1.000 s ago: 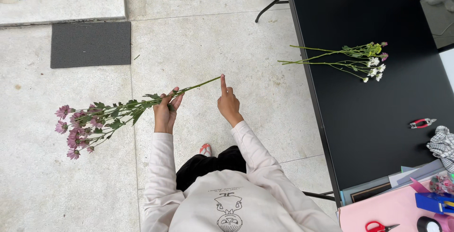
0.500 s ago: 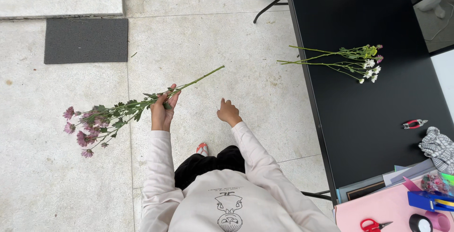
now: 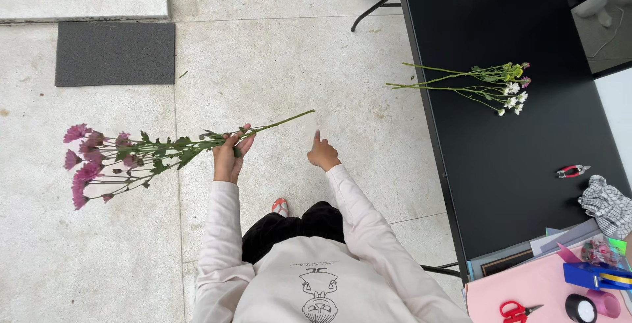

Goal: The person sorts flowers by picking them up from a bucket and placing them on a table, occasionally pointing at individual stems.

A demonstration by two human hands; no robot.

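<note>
My left hand [image 3: 230, 155] grips the green stem of a bunch of pink flowers [image 3: 99, 161] near its middle. The blooms hang out to the left and the cut end points up to the right. My right hand [image 3: 322, 155] is apart from the stem, below its cut end, holding nothing, with the index finger pointing up and the other fingers curled. Both arms wear pale pink sleeves. Both hands are over the stone floor, left of the black table [image 3: 500, 152].
White and yellow flowers [image 3: 487, 86] with long stems lie on the black table. Red pruners [image 3: 571, 171], a checked cloth [image 3: 607, 204], pink paper [image 3: 526, 290], red scissors [image 3: 517, 310] and tape rolls [image 3: 592, 306] sit at its near end. A grey mat [image 3: 115, 53] lies on the floor.
My right hand has come off the stem's cut end and dropped lower. The left hand and the pink flowers have shifted slightly downward, still held.
</note>
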